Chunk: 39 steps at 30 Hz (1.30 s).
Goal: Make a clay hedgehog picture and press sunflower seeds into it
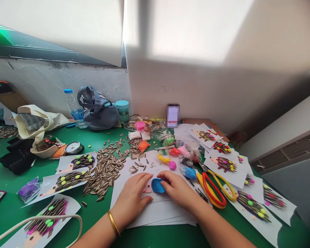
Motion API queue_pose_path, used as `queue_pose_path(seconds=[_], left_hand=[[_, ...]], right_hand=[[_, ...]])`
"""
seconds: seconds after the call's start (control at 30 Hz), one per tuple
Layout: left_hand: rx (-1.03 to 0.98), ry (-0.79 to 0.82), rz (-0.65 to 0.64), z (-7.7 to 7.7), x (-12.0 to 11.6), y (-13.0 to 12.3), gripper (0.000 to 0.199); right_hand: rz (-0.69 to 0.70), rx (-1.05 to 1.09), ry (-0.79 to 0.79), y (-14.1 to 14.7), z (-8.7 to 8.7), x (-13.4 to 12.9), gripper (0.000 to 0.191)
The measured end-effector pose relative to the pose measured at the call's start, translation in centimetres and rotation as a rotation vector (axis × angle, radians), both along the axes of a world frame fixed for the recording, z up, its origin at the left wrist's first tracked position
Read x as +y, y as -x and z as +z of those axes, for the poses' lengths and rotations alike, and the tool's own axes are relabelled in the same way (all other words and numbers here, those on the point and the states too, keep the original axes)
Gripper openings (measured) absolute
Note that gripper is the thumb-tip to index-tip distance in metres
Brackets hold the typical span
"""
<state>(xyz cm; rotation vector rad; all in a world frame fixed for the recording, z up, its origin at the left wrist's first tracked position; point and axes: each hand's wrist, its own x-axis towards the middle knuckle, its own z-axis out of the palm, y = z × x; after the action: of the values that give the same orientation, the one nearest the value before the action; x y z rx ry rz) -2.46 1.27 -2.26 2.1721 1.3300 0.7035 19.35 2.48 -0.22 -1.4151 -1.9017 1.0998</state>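
Observation:
A flattened piece of blue modelling clay (158, 185) lies on a white sheet (155, 215), beside a small pink hedgehog face (147, 187). The fingers and thumb of my right hand (174, 186) are closed on the right edge of the clay. On the other side, my left hand (133, 193) rests on the paper, fingers stretched out and thumb apart, holding nothing. A gold bangle (114, 222) circles my left wrist. Sunflower seeds (107, 168) are heaped left of the paper. Just beyond my hands lies a magenta clay ball (172, 165).
Scissors (217, 186) with red and yellow handles lie to the right. Finished hedgehog pictures (223, 163) spread on both sides. Bagged blue clay (189, 173) and other colours sit behind. A phone (173, 116), blue bag (100, 115) and bottle (76, 110) stand by the wall.

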Motion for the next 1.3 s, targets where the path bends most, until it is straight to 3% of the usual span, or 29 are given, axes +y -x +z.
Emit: queue_pose_path(seconds=[0.2,0.5,0.73,1.0,1.3], left_hand=[[0.095,-0.112,-0.029,-0.7,0.0,0.0,0.075],[0.206,-0.138,-0.089,-0.4,-0.1,0.0,0.066],[0.38,-0.257,-0.232,0.4,-0.5,-0.8,0.054],[0.41,-0.3,-0.233,0.3,-0.5,-0.8,0.048],[0.428,-0.296,-0.244,0.5,-0.6,-1.0,0.047]], right_hand=[[0.015,-0.224,-0.163,0.1,-0.2,-0.1,0.033],[0.024,-0.301,-0.266,-0.1,-1.3,0.3,0.03],[0.056,-0.268,-0.27,-0.6,-1.8,0.7,0.043],[-0.053,-0.142,-0.205,-1.8,-1.3,0.9,0.045],[-0.06,-0.21,-0.229,-1.7,-0.3,0.6,0.043]])
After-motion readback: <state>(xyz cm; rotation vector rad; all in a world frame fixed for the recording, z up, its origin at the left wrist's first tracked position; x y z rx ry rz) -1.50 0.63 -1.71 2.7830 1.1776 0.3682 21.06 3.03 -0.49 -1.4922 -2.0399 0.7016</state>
